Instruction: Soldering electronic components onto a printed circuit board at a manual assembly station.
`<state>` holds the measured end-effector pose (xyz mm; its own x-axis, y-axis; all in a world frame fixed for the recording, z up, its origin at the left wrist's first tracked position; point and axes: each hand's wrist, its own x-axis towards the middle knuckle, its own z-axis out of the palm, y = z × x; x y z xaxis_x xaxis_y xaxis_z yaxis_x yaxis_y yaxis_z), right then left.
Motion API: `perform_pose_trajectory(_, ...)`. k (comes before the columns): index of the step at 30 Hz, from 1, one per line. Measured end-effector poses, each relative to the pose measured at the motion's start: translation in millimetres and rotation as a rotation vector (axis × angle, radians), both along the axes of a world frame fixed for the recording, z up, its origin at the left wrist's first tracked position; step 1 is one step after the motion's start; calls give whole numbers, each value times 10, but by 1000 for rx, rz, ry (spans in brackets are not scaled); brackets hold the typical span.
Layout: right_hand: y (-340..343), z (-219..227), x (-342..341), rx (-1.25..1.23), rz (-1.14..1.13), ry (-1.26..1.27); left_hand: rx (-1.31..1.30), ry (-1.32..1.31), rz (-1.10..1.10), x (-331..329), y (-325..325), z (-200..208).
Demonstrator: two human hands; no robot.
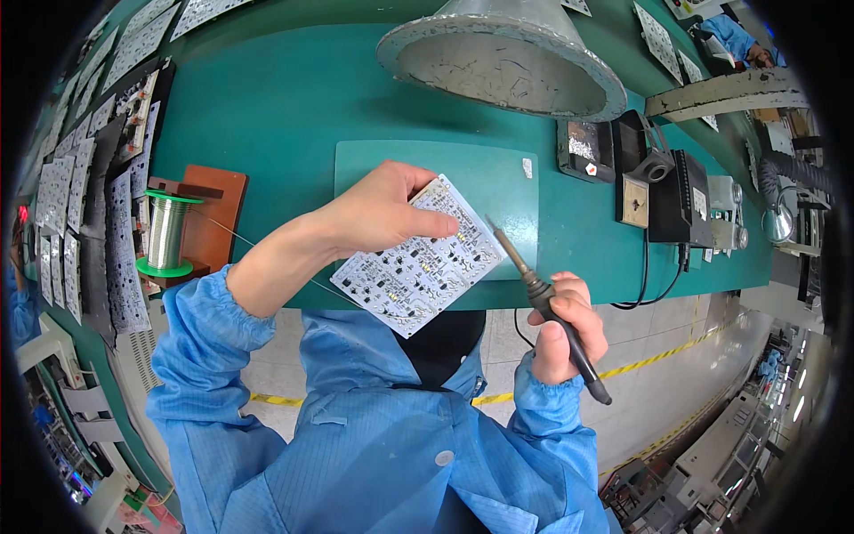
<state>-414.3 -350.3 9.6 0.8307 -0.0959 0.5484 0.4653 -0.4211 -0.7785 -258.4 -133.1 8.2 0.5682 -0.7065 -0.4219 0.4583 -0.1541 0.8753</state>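
A white circuit board (414,276) with many small dark parts is gripped by my left hand (387,214), its thumb lying across the top face. The board is tilted at an angle above the near edge of a translucent green mat (427,160). My right hand (569,325) is closed around the dark handle of a soldering iron (525,267). The iron's tip points up and left, close beside the board's right corner; whether it touches cannot be made out. A thin strand of solder wire runs from the spool (167,233) at left toward the board, passing behind my left forearm.
A metal fume hood (503,67) hangs over the far side. At right stand a soldering iron holder (636,187), a small dark tray (585,147) and a black box (680,200) with cables. Racks of circuit boards (129,240) line the left. Another person's blue sleeve (729,37) shows far right.
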Motion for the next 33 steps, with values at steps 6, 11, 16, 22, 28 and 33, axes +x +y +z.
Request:
perform_pose_trajectory(6, -18, -18, 23, 10, 2, 37, -8, -1, 23, -19, -15, -2)
perform_pose_trajectory(11, -5, -54, 42, 23, 17, 43, -28, 7, 23, -18, -28, -11)
perform_pose_trajectory(16, -3, -51, 73, 80, 39, 30, 1, 4, -2, 4, -4, -16)
perform_pose_trajectory(22, 10, -47, 94, 68, 67, 41, 12, -12, -6, 3, -12, -6)
perform_pose_trajectory(28, 31, -52, 112, 69, 71, 22, 39, 22, 14, -9, -24, 8)
perform_pose_trajectory(33, 23, -59, 127, 12, 78, 16, 31, 36, 13, -9, -33, 33)
